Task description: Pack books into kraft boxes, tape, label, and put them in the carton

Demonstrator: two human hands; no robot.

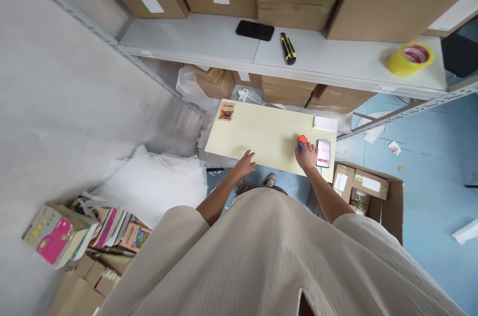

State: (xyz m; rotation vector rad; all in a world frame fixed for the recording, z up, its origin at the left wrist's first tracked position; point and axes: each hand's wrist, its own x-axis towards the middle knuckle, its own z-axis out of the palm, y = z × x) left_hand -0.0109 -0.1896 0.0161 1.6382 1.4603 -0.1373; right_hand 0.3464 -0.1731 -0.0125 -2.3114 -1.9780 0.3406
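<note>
In the head view, grips a small orange-and-blue object (302, 138) with the right hand (306, 156), over the right part of a pale yellow table (269, 132). Holds it narrowly, with fingers bent around the near, blue part and the orange end showing beyond them. Cannot tell where the thumb presses, nor whether the object's underside touches the tabletop. Has a phone (323, 153) with a lit screen just right of that hand, a flat white item (324, 123) near the far right corner, and a small booklet (226, 111) at the far left corner, well apart from both hands.

Shows nothing in the left hand (245, 163); spreads its fingers loosely across the near edge, left of the object and apart from it. Cannot tell whether those fingertips touch the surface.

To handle the object well, pinch firmly without crushing, and hold the wrist clear of the phone. Lift rather than drag, to avoid nudging the screen. Leave the orange end uncovered, so as to see which way it points. Lay the left palm flat for steadiness if the table wobbles.
</note>
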